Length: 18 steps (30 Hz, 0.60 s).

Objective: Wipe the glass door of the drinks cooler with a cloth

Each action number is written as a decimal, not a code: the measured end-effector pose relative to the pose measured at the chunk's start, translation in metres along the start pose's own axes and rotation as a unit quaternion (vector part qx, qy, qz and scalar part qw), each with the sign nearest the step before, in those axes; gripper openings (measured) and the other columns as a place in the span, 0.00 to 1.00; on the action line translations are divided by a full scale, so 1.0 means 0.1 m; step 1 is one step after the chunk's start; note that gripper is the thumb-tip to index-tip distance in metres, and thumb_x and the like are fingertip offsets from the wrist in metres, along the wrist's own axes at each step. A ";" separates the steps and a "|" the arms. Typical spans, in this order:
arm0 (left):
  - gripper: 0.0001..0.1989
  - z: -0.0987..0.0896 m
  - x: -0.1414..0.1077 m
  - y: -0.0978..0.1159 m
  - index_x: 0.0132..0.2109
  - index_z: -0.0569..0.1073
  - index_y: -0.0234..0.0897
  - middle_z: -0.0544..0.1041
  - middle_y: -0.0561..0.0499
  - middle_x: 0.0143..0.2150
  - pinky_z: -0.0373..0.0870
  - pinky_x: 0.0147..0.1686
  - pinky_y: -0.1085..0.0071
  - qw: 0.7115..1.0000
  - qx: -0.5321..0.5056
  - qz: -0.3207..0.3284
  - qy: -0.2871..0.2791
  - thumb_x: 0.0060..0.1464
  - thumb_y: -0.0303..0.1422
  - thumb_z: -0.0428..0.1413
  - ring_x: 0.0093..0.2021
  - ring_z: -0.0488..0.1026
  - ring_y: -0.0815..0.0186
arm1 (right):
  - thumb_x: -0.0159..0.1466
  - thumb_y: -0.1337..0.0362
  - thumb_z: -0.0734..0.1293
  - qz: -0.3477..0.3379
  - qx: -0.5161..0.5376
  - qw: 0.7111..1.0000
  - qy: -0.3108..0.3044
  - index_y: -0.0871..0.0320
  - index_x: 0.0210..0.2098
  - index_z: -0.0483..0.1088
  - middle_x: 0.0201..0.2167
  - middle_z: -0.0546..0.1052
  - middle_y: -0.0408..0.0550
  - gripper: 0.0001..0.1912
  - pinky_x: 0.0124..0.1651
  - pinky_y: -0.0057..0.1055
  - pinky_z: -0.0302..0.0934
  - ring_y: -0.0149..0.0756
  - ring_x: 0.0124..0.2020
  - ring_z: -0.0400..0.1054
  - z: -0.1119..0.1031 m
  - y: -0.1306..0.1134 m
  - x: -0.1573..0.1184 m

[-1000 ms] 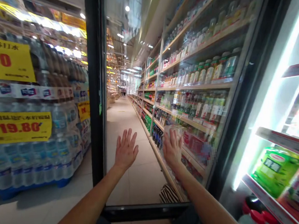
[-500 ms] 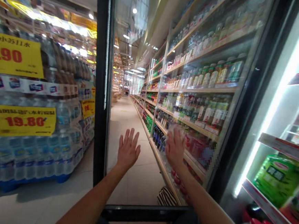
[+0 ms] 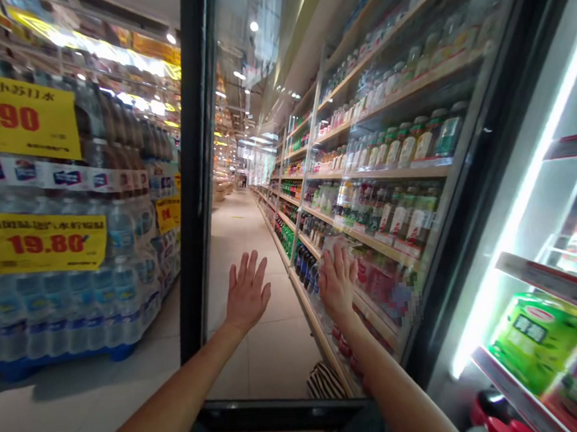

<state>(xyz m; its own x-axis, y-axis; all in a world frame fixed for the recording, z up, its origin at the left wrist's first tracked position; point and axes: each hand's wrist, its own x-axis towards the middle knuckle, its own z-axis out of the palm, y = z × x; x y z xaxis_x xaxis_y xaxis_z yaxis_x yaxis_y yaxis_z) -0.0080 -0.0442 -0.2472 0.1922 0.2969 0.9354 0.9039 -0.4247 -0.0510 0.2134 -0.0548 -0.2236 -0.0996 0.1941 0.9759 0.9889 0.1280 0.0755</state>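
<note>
A glass door [image 3: 245,113] with a black frame [image 3: 197,183] stands in front of me, belonging to a lit drinks fridge. My left hand [image 3: 247,292] is raised with its palm forward and fingers spread, apparently flat against the glass. My right hand [image 3: 338,282] is also spread on the glass further right, next to the door's shelf-lit reflections. Neither hand holds anything. The door's lower black bar [image 3: 284,413] crosses just below my forearms.
Left of the door stands a stack of bottled water [image 3: 70,306] with yellow price signs [image 3: 18,114]. Lit fridge shelves with a green package [image 3: 538,343] lie at right. Drink shelves [image 3: 365,170] line a tiled aisle [image 3: 257,325].
The door frame and water stack sit slightly further right than a second ago. Both hands stay spread, in nearly the same place.
</note>
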 end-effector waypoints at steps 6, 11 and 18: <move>0.23 -0.11 0.11 0.04 0.58 0.61 0.32 0.57 0.36 0.63 0.46 0.60 0.51 1.000 -0.004 0.010 0.013 0.56 0.33 0.47 0.66 0.43 0.54 | 0.65 0.62 0.53 0.105 -0.013 0.994 0.022 0.57 0.63 0.49 0.62 0.56 0.60 0.27 0.61 0.55 0.39 0.47 0.65 0.44 -0.08 0.40 0.11; 0.22 -0.19 0.45 0.09 0.58 0.63 0.35 0.57 0.40 0.64 0.43 0.61 0.51 0.999 -0.015 0.033 -0.011 0.56 0.34 0.47 0.66 0.46 0.55 | 0.65 0.62 0.53 0.139 -0.016 0.990 0.023 0.59 0.63 0.48 0.63 0.55 0.61 0.28 0.60 0.55 0.40 0.48 0.65 0.43 -0.11 0.31 0.19; 0.22 -0.13 0.51 0.07 0.59 0.62 0.36 0.55 0.41 0.64 0.45 0.61 0.52 0.999 0.003 0.054 0.002 0.57 0.34 0.47 0.66 0.46 0.55 | 0.63 0.66 0.56 -0.042 -0.022 0.999 -0.014 0.52 0.59 0.57 0.60 0.61 0.51 0.24 0.63 0.48 0.35 0.39 0.65 0.44 -0.09 0.23 0.22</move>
<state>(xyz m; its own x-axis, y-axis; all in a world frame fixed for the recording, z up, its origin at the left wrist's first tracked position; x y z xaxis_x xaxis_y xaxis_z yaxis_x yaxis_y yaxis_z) 0.0031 -0.0427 -0.1950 0.2868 0.2460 0.9259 0.8805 -0.4484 -0.1536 0.2348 -0.0560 -0.1984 -0.1843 0.2126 0.9596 0.9809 0.1022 0.1657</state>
